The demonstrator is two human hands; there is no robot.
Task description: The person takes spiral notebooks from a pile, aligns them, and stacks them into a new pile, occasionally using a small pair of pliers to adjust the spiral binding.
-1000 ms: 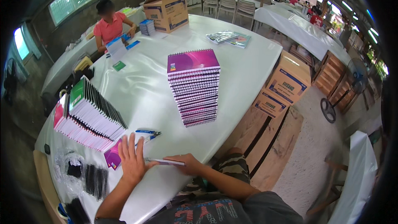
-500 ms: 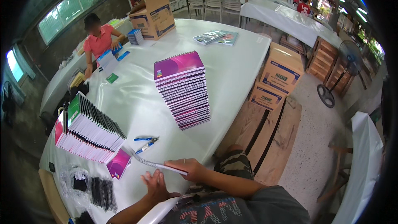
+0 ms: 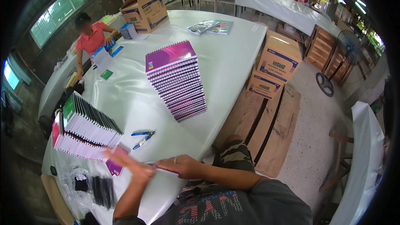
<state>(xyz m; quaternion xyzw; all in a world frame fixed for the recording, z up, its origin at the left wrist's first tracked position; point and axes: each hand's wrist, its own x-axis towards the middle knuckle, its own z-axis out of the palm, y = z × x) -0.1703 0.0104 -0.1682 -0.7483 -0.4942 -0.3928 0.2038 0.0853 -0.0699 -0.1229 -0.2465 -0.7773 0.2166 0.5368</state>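
Observation:
My right hand [image 3: 184, 166] is closed on a thin spiral notebook [image 3: 166, 169], held low over the near table edge and seen nearly edge-on. My left hand [image 3: 132, 166] is blurred by motion; its fingers stretch out over a loose purple notebook cover [image 3: 113, 167], beside a tall stack of notebooks [image 3: 89, 131] with black spirals. Whether it touches the cover I cannot tell. Behind my hands lie blue-handled cutting pliers [image 3: 143, 139]. A tall pile of purple spiral notebooks [image 3: 175, 79] stands mid-table.
Black plastic spirals [image 3: 103, 191] and a clear plastic bag [image 3: 77, 185] lie at the near left. Across the white table [image 3: 225, 66], a person in pink [image 3: 92, 39] handles blue covers beside an open carton [image 3: 148, 10]. Cartons [image 3: 277, 60] stand on the wooden bench [image 3: 277, 129] at right.
My left hand has moved left and forward from beside the held notebook to over the purple cover. My right hand keeps the notebook, slightly further left. The view has shifted a little.

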